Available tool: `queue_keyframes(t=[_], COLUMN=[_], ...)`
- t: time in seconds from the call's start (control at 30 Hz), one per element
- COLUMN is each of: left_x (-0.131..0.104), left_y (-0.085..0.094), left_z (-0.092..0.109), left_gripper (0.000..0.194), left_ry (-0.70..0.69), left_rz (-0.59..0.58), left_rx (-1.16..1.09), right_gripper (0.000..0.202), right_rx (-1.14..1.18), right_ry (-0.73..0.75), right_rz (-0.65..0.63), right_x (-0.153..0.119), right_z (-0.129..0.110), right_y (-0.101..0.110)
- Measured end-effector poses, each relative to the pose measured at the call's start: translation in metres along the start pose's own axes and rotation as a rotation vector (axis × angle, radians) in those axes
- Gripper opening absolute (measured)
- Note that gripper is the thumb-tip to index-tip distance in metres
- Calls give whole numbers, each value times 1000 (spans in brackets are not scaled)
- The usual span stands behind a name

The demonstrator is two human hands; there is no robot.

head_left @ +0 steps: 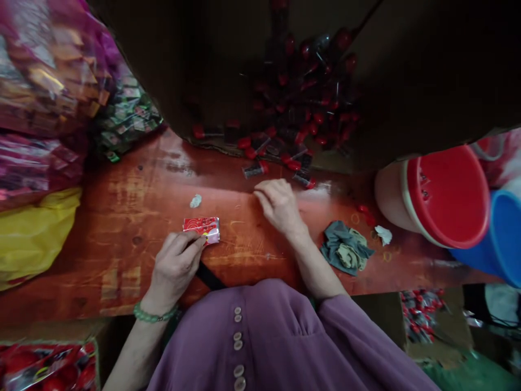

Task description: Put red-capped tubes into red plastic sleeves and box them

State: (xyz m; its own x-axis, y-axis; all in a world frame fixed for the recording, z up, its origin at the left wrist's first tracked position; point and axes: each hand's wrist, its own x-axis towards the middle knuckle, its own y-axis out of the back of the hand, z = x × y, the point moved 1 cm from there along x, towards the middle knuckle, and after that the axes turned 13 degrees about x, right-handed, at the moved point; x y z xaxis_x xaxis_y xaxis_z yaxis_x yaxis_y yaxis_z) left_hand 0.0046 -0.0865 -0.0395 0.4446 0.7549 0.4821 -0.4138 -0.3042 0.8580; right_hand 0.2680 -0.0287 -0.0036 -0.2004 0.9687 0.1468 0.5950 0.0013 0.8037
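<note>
My left hand (176,264) pinches the lower edge of a small, shiny red printed packet (211,222) on the table. Its thumb and fingers are closed over the packet's near side. A green bead bracelet (152,315) circles the left wrist. My right hand (280,205) is over the table, just short of several small clear tubes with red caps (254,169). Its fingers are curled in, and what they hold, if anything, is hidden. More of these tubes spill from a large dark cardboard box (171,98) tipped toward me.
On the reddish wooden table (142,217) lie a crumpled grey-green cloth (345,247), rubber bands (386,256) and a white scrap (196,201). A red-lidded bucket (448,195) and a blue tub (507,233) stand right. Bagged packets (44,81) and a yellow bag (36,233) fill the left.
</note>
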Motion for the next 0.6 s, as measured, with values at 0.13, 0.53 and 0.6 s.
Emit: queue_keyframes(t=[0.13, 0.53, 0.6], left_x=[5, 18, 16], left_y=[4, 3, -1], left_z=[1, 6, 7], left_gripper=[10, 17, 17], left_ry=[24, 198, 199], left_rz=[-98, -84, -45], left_rx=[-6, 67, 89], right_gripper=[35, 47, 51], right_rx=[-144, -74, 62], right_ry=[-70, 73, 75], right_rz=[-7, -167, -172], right_x=[32, 42, 28], right_z=[28, 30, 25], right_y=[10, -15, -11])
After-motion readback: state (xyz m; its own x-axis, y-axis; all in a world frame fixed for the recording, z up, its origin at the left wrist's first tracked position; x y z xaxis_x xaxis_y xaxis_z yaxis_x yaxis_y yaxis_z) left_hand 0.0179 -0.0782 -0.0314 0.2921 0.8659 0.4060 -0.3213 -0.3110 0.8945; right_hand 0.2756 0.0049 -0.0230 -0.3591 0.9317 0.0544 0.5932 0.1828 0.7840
